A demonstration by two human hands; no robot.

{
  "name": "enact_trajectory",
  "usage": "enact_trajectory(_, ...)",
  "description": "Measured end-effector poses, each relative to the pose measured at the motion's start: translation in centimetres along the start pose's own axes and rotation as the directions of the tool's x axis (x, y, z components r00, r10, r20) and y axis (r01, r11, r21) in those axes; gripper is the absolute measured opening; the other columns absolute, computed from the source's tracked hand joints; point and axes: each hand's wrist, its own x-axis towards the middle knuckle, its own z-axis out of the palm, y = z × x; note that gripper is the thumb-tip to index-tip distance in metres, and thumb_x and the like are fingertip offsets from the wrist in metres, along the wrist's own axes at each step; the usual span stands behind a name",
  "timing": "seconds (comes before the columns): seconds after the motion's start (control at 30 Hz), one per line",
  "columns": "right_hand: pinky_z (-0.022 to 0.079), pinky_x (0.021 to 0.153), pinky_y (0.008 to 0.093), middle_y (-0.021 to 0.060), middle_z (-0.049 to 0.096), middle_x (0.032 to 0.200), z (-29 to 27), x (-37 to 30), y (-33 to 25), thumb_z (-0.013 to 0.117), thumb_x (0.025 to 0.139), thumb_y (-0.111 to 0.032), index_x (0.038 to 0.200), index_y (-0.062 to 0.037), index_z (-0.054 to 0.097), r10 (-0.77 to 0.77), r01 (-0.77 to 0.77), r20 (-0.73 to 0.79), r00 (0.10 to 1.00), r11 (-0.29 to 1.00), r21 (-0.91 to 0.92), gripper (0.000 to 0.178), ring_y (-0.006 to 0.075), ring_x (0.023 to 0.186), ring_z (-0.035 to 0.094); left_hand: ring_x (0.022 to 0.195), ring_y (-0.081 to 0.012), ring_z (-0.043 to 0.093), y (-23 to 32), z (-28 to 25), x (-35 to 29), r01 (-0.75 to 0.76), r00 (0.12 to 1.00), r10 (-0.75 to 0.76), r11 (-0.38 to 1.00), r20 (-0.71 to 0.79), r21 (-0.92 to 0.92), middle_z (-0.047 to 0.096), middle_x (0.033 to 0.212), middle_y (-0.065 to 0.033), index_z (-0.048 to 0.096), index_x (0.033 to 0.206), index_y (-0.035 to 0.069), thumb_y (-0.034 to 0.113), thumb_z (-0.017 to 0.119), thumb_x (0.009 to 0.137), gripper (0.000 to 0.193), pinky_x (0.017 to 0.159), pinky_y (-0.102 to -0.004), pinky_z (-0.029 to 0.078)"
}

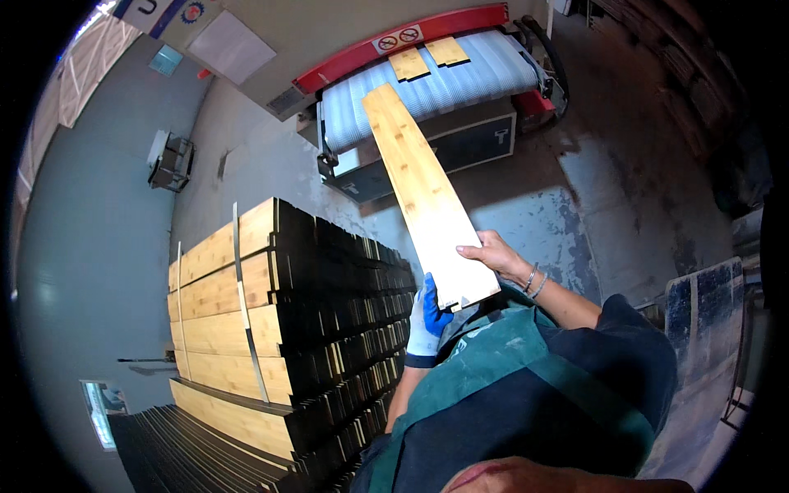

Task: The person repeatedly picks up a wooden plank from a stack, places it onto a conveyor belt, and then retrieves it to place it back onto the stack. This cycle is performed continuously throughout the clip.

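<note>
A long light-brown wooden plank (pixel 415 185) stretches from my body to the machine's conveyor belt, its far end over the belt's near edge. My left hand (pixel 426 319), in a blue and white glove, grips the plank's left edge near the close end. Bare, with bracelets on the wrist, my right hand (pixel 493 253) is closed on the right edge, thumb on top. Two other planks, the left one (pixel 408 65) and the right one (pixel 446 52), lie on the ribbed pale-blue belt (pixel 353 107), partly under the machine's red front bar (pixel 345 66).
Left of me rises a tall stack of planks (pixel 222 312) with dark ends, bound by straps. A small wheeled metal unit (pixel 171 162) stands by the left wall. At the right leans a worn blue and white board (pixel 703 329). Dark stacked material (pixel 674 90) lines the far right.
</note>
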Motion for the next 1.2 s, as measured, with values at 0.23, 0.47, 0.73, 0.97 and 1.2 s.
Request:
enact_trajectory(0.23, 0.055, 0.067, 0.0252, 0.0110, 0.071, 0.096, -5.3, 2.5, -1.8, 0.066, 0.090, -0.015, 0.107, 0.0090, 0.066, -0.040, 0.051, -0.080, 0.996, 0.989, 0.140, 0.030, 0.0137, 0.077, 0.068, 0.097, -0.0217, 0.063, -0.6, -1.3, 3.9, 0.391, 0.900, -0.434, 0.777, 0.030, -0.493, 0.065, 0.113, -0.0142, 0.045, 0.138, -0.003, 0.029, 0.054, 0.099, 0.051, 0.084, -0.0333, 0.051)
enact_trajectory(0.47, 0.054, 0.072, 0.0267, 0.0086, 0.070, 0.097, -9.6, -0.3, -0.7, 0.068, 0.089, -0.016, 0.111, 0.0089, 0.065, -0.151, 0.141, -0.160, 0.976, 0.988, -0.069, 0.033, 0.0119, 0.082, 0.066, 0.094, -0.0166, 0.065, 1.5, -3.1, 7.0, 0.398, 0.877, -0.479, 0.739, -0.009, -0.543, 0.068, 0.107, -0.0077, 0.060, 0.119, -0.001, 0.046, 0.046, 0.102, 0.052, 0.080, -0.0314, 0.052)
enact_trajectory(0.73, 0.057, 0.076, 0.0290, 0.0118, 0.069, 0.101, -9.4, 3.5, 2.7, 0.065, 0.091, -0.013, 0.112, 0.0091, 0.062, -0.041, 0.067, -0.096, 0.995, 0.956, 0.285, 0.030, 0.0154, 0.086, 0.068, 0.100, -0.0248, 0.066, -4.8, -3.3, 7.6, 0.342, 0.934, -0.357, 0.865, 0.029, -0.368, 0.066, 0.116, -0.0136, 0.048, 0.134, -0.002, 0.026, 0.044, 0.105, 0.041, 0.087, -0.0339, 0.053)
enact_trajectory(0.97, 0.057, 0.079, 0.0301, 0.0136, 0.069, 0.104, -10.4, 9.5, 2.6, 0.063, 0.091, -0.011, 0.115, 0.0101, 0.061, -0.052, 0.076, -0.083, 0.995, 0.946, 0.316, 0.032, 0.0178, 0.088, 0.069, 0.108, -0.0241, 0.066, -7.6, -3.0, 11.9, 0.556, 0.730, -0.681, 0.538, 0.062, -0.634, 0.063, 0.126, -0.0101, 0.050, 0.136, 0.001, 0.043, 0.051, 0.100, 0.055, 0.090, -0.0383, 0.054)
enact_trajectory(1.2, 0.057, 0.081, 0.0303, 0.0135, 0.069, 0.106, -11.0, 14.0, 1.6, 0.064, 0.092, -0.011, 0.116, 0.0107, 0.060, -0.067, 0.073, -0.032, 0.997, 0.960, 0.271, 0.033, 0.0182, 0.089, 0.070, 0.103, -0.0202, 0.067, -10.2, -3.9, 15.2, 0.474, 0.718, -0.666, 0.256, 0.201, -0.842, 0.066, 0.119, -0.0072, 0.056, 0.129, 0.002, 0.044, 0.049, 0.101, 0.051, 0.084, -0.0357, 0.055)
